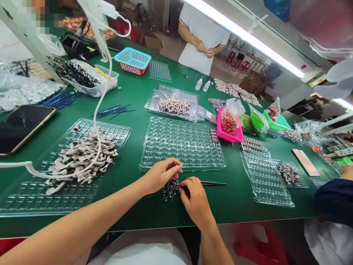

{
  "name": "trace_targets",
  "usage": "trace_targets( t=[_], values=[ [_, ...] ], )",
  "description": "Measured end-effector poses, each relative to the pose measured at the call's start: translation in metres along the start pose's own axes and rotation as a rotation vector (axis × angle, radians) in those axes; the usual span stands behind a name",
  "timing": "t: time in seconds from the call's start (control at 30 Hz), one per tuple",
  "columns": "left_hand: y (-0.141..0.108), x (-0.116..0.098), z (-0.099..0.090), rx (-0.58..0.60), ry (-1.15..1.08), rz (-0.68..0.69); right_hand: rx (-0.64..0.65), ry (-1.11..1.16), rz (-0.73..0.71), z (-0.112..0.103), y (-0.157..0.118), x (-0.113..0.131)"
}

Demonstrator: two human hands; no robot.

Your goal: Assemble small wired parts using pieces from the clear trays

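Observation:
My left hand point(162, 176) is closed over a tangle of small dark blue and grey wired parts point(171, 189), with thumb and forefinger pinched together. Whatever is in that pinch is too small to make out. On the right side of the tangle, my right hand point(195, 193) has thumb and fingers curled together at its edge; their tips hide what they grip. Dark tweezers point(213, 183) lie on the green table, pointing right from behind my right hand. Just beyond both hands is a clear moulded tray point(179, 143), with a few small pinkish-brown pieces in its far right corner.
Beige curved pieces point(82, 156) are heaped on a left tray, crossed by a white cable point(103, 99). Behind stand another tray of beige pieces point(173, 105) and a pink basket point(231, 136). A phone point(24, 127) lies left. A person point(204, 36) stands across the table.

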State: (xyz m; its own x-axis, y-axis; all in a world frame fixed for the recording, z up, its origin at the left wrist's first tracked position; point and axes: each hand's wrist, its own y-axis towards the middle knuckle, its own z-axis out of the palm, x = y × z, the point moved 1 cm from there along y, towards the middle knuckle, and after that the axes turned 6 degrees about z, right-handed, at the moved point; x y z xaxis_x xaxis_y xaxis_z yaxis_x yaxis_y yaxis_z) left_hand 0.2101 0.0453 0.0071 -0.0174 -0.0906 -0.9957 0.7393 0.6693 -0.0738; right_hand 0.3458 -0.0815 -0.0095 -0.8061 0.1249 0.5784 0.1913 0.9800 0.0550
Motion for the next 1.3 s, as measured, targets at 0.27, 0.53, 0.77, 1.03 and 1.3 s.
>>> trace_targets(
  t=[0.27,0.53,0.77,1.03,1.3],
  values=[
    [-0.003,0.002,0.001,-0.055,-0.138,-0.057,0.079,0.023,0.024,-0.005,0.001,-0.004],
    [-0.006,0.004,0.005,0.001,0.019,-0.037,0.012,0.18,0.187,-0.015,-0.006,-0.012],
    [-0.008,0.002,0.003,0.044,0.271,0.015,-0.104,0.301,0.277,-0.016,-0.011,-0.016],
    [-0.009,0.0,0.005,0.064,0.329,0.013,-0.271,0.269,0.087,-0.017,-0.007,-0.017],
    [-0.009,0.003,0.005,0.063,0.343,0.023,-0.194,0.237,0.142,-0.019,-0.005,-0.016]
  ],
)
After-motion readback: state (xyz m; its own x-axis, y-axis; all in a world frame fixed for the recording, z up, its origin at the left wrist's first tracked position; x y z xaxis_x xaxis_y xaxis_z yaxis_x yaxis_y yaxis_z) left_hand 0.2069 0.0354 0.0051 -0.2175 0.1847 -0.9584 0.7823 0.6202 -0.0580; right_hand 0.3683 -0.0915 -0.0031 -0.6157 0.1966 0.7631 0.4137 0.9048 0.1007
